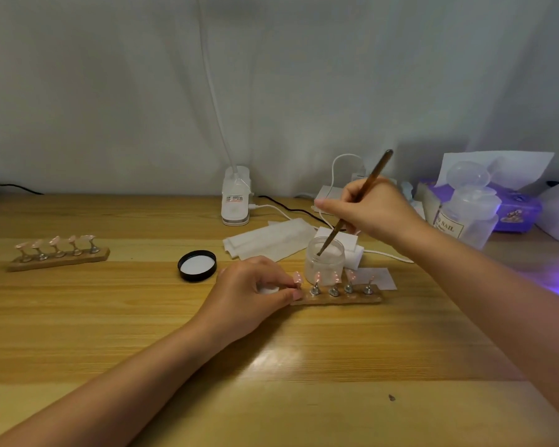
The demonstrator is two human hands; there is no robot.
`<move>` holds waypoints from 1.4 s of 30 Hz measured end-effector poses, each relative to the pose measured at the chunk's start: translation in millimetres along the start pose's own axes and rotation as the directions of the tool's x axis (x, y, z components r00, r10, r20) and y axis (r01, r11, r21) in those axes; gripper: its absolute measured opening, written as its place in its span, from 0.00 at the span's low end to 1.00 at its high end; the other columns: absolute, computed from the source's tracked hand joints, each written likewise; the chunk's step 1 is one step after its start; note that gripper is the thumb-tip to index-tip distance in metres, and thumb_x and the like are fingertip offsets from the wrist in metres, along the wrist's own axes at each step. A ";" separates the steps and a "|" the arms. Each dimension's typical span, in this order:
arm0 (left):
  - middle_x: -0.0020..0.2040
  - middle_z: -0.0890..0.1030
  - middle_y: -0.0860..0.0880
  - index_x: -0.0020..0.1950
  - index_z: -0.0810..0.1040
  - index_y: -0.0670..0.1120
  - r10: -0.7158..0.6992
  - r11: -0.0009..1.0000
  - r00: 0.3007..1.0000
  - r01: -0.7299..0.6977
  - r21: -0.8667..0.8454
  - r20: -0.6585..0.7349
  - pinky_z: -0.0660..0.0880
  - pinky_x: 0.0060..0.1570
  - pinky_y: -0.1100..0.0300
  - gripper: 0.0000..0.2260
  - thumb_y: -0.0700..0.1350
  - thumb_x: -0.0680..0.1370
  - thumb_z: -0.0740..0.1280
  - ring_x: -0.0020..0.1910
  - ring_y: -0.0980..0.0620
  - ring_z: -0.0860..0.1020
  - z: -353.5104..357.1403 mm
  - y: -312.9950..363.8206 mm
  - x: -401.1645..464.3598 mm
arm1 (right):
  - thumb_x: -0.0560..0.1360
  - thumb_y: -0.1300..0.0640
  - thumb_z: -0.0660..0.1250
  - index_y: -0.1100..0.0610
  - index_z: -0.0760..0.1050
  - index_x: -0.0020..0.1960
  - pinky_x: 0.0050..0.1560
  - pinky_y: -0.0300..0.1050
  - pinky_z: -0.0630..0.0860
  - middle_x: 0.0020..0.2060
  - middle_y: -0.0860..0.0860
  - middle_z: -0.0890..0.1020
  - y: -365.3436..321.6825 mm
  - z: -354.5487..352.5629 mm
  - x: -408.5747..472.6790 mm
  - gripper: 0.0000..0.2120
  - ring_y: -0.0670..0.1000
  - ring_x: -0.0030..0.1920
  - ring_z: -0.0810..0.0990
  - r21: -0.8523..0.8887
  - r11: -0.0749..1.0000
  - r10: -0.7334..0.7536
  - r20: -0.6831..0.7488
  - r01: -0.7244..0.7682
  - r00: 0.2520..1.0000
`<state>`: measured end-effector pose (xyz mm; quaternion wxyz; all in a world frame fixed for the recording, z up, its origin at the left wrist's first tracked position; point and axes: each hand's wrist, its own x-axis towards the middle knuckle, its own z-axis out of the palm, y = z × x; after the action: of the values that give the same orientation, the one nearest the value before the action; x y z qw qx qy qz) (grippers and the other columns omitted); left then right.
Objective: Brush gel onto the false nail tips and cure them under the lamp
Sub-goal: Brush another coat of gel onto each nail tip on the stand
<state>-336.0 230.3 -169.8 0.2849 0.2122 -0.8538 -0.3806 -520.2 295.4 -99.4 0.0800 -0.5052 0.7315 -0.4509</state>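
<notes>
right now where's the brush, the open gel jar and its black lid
brush [365,185], head view, on the brown handle above the right hand
gel jar [324,266], head view, on the frosted side wall
black lid [197,265], head view, on the white inner liner, lid lying upturned on the table

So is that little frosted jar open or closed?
Open. The jar has no lid; the brush tip dips into its mouth, and a black lid lies upturned beside it.

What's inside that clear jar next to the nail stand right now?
The tip of the brush, held by the right hand, dips into the open jar. The frosted wall hides the bristles and how much gel remains.
</notes>
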 end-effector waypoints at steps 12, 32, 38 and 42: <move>0.43 0.81 0.56 0.45 0.83 0.50 0.000 0.999 1.000 0.000 0.037 0.000 0.75 0.50 0.56 0.08 0.46 0.67 0.75 0.44 0.59 0.78 2.3 3.7 -1.7 | 0.74 0.51 0.67 0.57 0.73 0.32 0.22 0.29 0.68 0.17 0.46 0.73 26.7 -17.7 -21.6 0.15 0.39 0.19 0.71 0.330 0.921 0.260 -0.130 -0.205 0.957; 0.43 0.81 0.57 0.47 0.83 0.49 -0.038 0.999 0.999 0.037 0.035 0.011 0.75 0.50 0.59 0.10 0.47 0.67 0.74 0.45 0.61 0.77 1.6 5.5 -2.7 | 0.74 0.53 0.66 0.56 0.74 0.32 0.23 0.29 0.68 0.19 0.44 0.75 37.6 -14.3 -33.1 0.13 0.39 0.21 0.73 0.405 0.904 0.236 -0.194 -0.141 0.952; 0.43 0.82 0.55 0.44 0.83 0.53 -0.046 0.999 0.999 0.046 -0.011 0.015 0.76 0.50 0.55 0.06 0.46 0.68 0.73 0.45 0.58 0.78 1.1 5.3 -1.7 | 0.74 0.53 0.67 0.56 0.74 0.32 0.23 0.28 0.68 0.20 0.46 0.75 43.7 -23.3 -35.5 0.14 0.39 0.21 0.72 0.439 0.885 0.284 -0.249 -0.153 0.926; 0.43 0.81 0.56 0.43 0.83 0.56 -0.021 1.000 1.000 0.021 -0.006 0.023 0.76 0.50 0.60 0.07 0.44 0.69 0.73 0.45 0.59 0.78 0.6 4.2 -2.1 | 0.75 0.49 0.63 0.56 0.75 0.36 0.24 0.28 0.70 0.23 0.48 0.78 35.7 -23.1 -48.8 0.13 0.39 0.22 0.74 0.447 0.893 0.219 -0.319 -0.057 0.922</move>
<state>-335.5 234.5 -167.6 0.2718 0.2161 -0.8536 -0.3884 -533.9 351.3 -128.9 0.0859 -0.3293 0.6508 -0.6787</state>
